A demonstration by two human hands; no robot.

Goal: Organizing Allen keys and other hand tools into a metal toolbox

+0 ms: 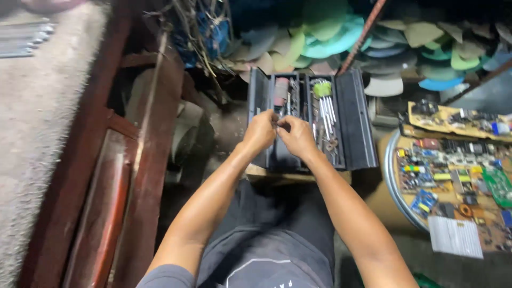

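Reaching forward over the lap, the left hand and right hand meet above the open black toolbox, fingers pinched together on some small item too tiny to make out. Just beyond the knuckles, a green-handled set of slim drivers lies in the box's middle tray. To the right, circuit boards crowd a round metal tray. Farther back, flat green and blue cut-out pieces pile against the wall, while a reddish wooden frame runs along the left.

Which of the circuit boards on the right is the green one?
The green circuit board lies at the far right edge of the round tray. The boards beside it and the long board above are tan or yellowish.
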